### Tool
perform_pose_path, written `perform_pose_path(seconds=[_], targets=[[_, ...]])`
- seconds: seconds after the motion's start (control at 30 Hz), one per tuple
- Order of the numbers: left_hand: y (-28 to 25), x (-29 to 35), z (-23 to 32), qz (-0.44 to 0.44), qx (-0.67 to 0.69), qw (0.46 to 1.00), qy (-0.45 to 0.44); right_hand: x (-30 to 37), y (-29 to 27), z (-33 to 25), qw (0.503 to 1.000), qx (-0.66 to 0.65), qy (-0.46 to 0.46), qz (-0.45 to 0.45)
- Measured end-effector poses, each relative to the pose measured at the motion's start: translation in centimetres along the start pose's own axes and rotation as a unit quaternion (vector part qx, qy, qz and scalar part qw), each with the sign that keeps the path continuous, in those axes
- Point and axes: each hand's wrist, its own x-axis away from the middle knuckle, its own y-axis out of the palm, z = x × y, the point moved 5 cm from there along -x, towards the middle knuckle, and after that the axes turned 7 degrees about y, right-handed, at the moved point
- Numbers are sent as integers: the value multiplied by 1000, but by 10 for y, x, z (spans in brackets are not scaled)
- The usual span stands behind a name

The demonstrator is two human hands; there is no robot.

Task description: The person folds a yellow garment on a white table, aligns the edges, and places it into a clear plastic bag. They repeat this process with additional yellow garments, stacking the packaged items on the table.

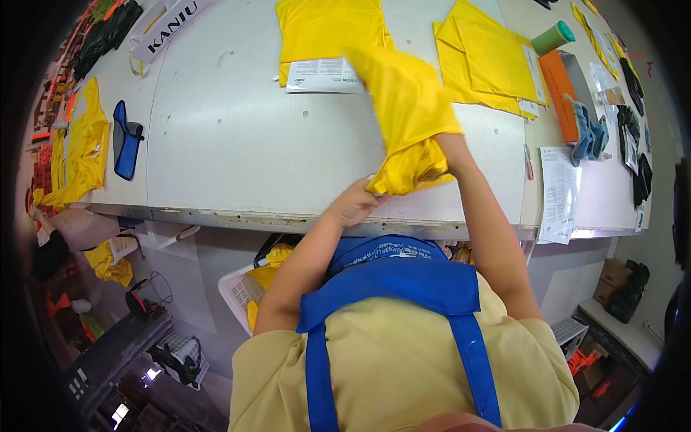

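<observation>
1. We have the yellow cloth (412, 97) above the near part of the table (237, 129), its lower end bunched; we can't tell whether it touches the surface.
2. Our left hand (354, 203), by the table's near edge, pinches the bunch's lower left corner. Our right hand (453, 150), over the table, meets the cloth's right side; its fingers are hidden, so we can't tell whether they are closed.
3. We judge the cloth light, soft and limp, perhaps slick given its sheen; it seems unlikely to break, but could crease or slide.
4. We would hold it by gathered edges, several layers together, since a single layer may slip.
5. Folded yellow pieces (332, 32) lie toward the table's far side.
</observation>
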Motion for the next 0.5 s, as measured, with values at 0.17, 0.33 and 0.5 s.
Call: perform_pose_path(seconds=[0.17, 0.33, 0.5], targets=[[-21, 5, 7, -16, 206, 977, -46, -13, 11, 42, 998, 35, -46, 6], [34, -16, 31, 10, -187, 982, 30, 9, 18, 8, 930, 280, -236, 31], [48, -7, 27, 21, -163, 986, -32, 34, 54, -2, 868, 403, -288, 30]])
